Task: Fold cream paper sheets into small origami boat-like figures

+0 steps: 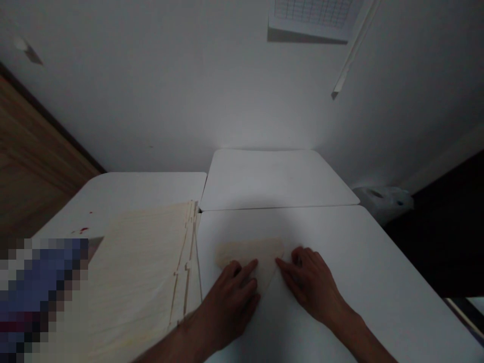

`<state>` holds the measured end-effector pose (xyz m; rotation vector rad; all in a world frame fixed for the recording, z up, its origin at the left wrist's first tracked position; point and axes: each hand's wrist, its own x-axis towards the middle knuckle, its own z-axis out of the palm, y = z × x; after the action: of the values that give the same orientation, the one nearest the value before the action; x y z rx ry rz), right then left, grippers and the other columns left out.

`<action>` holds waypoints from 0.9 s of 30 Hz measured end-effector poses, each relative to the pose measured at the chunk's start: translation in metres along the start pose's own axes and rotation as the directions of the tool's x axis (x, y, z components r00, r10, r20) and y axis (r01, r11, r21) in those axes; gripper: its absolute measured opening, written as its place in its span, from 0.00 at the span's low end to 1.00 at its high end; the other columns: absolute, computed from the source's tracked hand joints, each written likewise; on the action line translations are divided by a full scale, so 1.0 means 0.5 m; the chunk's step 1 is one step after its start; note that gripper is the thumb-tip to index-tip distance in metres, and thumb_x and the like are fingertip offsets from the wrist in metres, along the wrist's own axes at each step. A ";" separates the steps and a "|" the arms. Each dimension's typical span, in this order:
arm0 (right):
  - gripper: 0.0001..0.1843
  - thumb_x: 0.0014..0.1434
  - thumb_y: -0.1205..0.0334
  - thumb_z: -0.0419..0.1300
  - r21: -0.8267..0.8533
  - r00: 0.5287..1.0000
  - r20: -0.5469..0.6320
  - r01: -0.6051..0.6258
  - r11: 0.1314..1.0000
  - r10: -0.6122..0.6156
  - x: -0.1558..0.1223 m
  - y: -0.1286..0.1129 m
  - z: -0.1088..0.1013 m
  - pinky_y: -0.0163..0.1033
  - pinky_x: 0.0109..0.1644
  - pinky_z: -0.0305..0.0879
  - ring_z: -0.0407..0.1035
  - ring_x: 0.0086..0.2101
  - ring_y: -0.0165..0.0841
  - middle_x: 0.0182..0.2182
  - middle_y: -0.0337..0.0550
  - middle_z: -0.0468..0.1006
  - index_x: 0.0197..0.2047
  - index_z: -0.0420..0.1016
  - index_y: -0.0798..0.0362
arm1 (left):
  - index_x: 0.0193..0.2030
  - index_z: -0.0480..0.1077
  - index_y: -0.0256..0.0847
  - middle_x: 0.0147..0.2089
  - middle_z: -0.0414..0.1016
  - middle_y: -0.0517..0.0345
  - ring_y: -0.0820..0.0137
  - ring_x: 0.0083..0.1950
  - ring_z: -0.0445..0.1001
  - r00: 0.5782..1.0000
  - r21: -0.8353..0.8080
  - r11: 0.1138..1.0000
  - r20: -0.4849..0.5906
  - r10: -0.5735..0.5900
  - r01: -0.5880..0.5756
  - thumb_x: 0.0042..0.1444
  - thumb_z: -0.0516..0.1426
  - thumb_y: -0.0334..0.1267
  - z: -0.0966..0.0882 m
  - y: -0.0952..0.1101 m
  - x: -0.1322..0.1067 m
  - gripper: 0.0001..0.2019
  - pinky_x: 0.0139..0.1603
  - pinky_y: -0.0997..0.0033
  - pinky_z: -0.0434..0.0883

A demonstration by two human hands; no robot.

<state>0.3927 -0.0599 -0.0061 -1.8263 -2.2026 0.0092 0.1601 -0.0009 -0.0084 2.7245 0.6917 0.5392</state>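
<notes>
Layered cream sheets (139, 267) on tabletop (151, 186), left. Thin pale piece (249, 248), slanted right edge; left hand (236, 297), right hand (315, 285) half-curled at it, grip unclear.

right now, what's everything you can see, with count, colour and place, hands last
small sheet: 1, pale cream, on the near right tabletop
larger sheets: several, exact count unclear, cream, on the left tabletop
tabletops: 3, white, left, near right and far
red marks: a few, red, left tabletop
pixelated thing: 1, mostly blue, lower left, unidentifiable
wall: 1, greyish white, behind
grid paper: 1, white, top of wall
strip: 1, white, wall, upper right
wooden panel: 1, brown, far left
plastic bundle: 1, whitish, beyond the right edge
left hand: 1, bare, over the small sheet's lower left
right hand: 1, bare, fingers by its right edge
</notes>
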 end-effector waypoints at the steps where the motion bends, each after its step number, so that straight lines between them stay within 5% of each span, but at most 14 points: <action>1: 0.16 0.62 0.62 0.55 -0.015 1.000 -0.010 -0.022 1.000 0.022 0.003 0.003 0.001 0.44 0.42 0.57 0.62 0.38 0.38 0.36 0.46 0.68 0.53 0.72 0.42 | 0.35 0.66 0.40 0.59 0.66 0.46 0.57 0.50 0.67 1.000 -0.004 1.000 -0.002 0.001 -0.001 0.59 0.52 0.28 -0.002 0.000 0.000 0.04 0.50 0.49 0.69; 10: 0.13 0.62 0.60 0.56 -0.039 0.991 -0.122 -0.068 0.997 0.063 0.023 0.009 0.013 0.46 0.45 0.58 0.62 0.38 0.38 0.39 0.48 0.70 0.50 0.73 0.49 | 0.35 0.68 0.39 0.60 0.67 0.49 0.57 0.51 0.67 0.995 0.046 0.999 0.098 -0.023 0.019 0.50 0.51 0.16 0.004 -0.024 0.002 0.14 0.47 0.54 0.72; 16: 0.08 0.62 0.65 0.57 0.095 0.984 -0.101 0.159 0.983 -0.150 0.066 -0.008 0.014 0.41 0.47 0.60 0.64 0.41 0.36 0.43 0.43 0.72 0.43 0.75 0.47 | 0.39 0.71 0.39 0.59 0.68 0.51 0.59 0.55 0.67 0.977 0.008 0.999 0.213 -0.032 0.031 0.51 0.52 0.16 -0.019 -0.031 0.020 0.16 0.55 0.56 0.68; 27: 0.03 0.58 0.61 0.63 0.214 0.985 0.099 0.116 0.970 -0.139 0.121 -0.022 0.006 0.35 0.43 0.62 0.67 0.38 0.32 0.36 0.36 0.77 0.35 0.79 0.46 | 0.34 0.72 0.39 0.40 0.72 0.53 0.66 0.42 0.70 0.989 -0.004 0.990 0.043 -0.140 0.140 0.57 0.54 0.23 -0.043 -0.115 0.037 0.09 0.42 0.68 0.70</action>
<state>0.3719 -0.0035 0.0058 -1.6055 -2.2938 0.3133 0.1433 0.0610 -0.0044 2.6475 0.8605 0.4488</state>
